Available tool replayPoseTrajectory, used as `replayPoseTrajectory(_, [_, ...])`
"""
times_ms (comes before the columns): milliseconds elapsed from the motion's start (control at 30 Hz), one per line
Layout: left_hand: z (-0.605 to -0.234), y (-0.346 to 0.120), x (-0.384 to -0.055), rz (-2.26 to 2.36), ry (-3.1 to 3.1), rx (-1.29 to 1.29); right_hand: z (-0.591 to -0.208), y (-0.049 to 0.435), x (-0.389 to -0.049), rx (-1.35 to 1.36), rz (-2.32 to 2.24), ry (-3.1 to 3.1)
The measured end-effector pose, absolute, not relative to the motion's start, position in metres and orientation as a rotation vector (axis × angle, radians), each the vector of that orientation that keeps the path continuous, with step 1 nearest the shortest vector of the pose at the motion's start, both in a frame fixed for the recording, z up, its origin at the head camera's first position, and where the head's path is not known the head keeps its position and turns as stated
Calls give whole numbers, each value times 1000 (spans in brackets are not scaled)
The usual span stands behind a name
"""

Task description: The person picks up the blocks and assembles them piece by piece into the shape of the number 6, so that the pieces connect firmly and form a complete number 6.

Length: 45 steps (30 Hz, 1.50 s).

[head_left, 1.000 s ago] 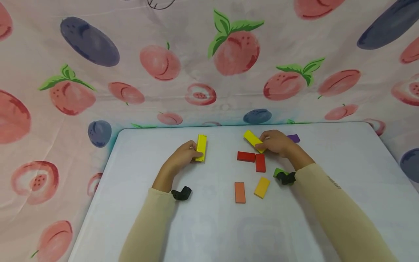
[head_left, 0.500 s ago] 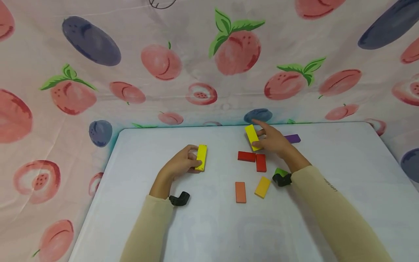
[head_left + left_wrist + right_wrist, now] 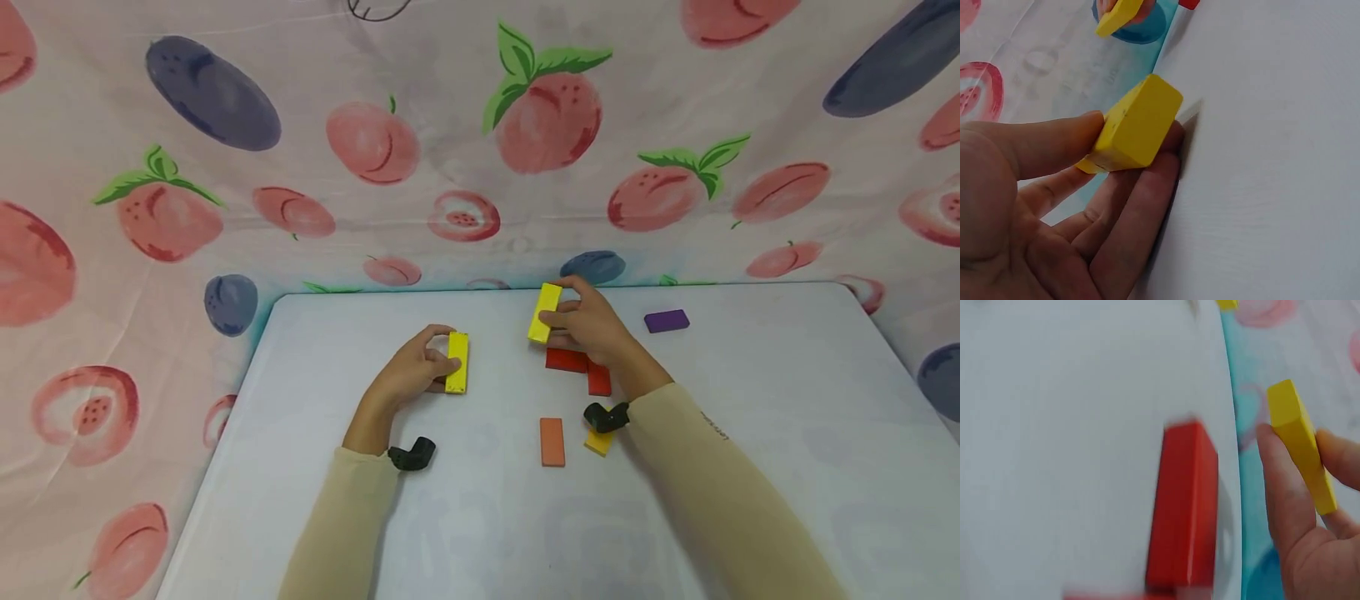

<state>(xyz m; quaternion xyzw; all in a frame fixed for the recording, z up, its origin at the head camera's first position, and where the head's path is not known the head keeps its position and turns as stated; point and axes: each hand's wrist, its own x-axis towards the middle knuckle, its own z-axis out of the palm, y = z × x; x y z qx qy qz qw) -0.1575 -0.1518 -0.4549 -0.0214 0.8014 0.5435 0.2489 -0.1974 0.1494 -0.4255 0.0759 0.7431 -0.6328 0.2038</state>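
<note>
My left hand (image 3: 412, 365) pinches a yellow block (image 3: 457, 363) between thumb and fingers at the left of the table. In the left wrist view, the end face of this yellow block (image 3: 1147, 122) points toward the camera, and the fingers lie under and behind it. My right hand (image 3: 597, 331) holds a second yellow block (image 3: 545, 313) near the back edge. That yellow block (image 3: 1300, 444) appears tilted between thumb and fingers in the right wrist view. Just below the right hand lie two red blocks, one red block (image 3: 564, 360) crosswise and the other red block (image 3: 599, 381) lengthwise.
A purple block (image 3: 667, 321) lies at the back right. Nearer the front are an orange block (image 3: 552, 442) and a darker yellow block (image 3: 597, 445), partly covered by the black wrist camera (image 3: 606, 417). Behind the white table (image 3: 480, 517) hangs a fruit-print cloth (image 3: 465, 125).
My right hand has carried its yellow block leftward, turning it to the opposite slant. My left hand has drawn its block slightly toward me. The green block is now hidden under my right arm.
</note>
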Motion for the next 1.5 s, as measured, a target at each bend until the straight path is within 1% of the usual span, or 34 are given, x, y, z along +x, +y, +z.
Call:
replayPoseTrajectory(300, [-449,-149,-167,1365,2330,-22,-437,97,-208,428,-1934,1996])
replayPoseTrajectory(533, [-448,-151,-169,1293,2376,-26,-449,72,-216,498,-2043,1983])
replayPoseTrajectory(767, [-449,-149,-168,1254,2413,-22,-462,52,-224,489,-2007,2173])
replayPoseTrajectory(967, [-447,-149,-166,1231,2423,-26,-460,44,-229,528,-1806,2312])
replayPoseTrajectory(1200, [-445,-148,-165,1222,2412,-21,-455,48,-232,544,-1647,2348])
replayPoseTrajectory(1500, [-447,-148,-164,1145,2425,16,-460,53,-234,439,-1557,2406])
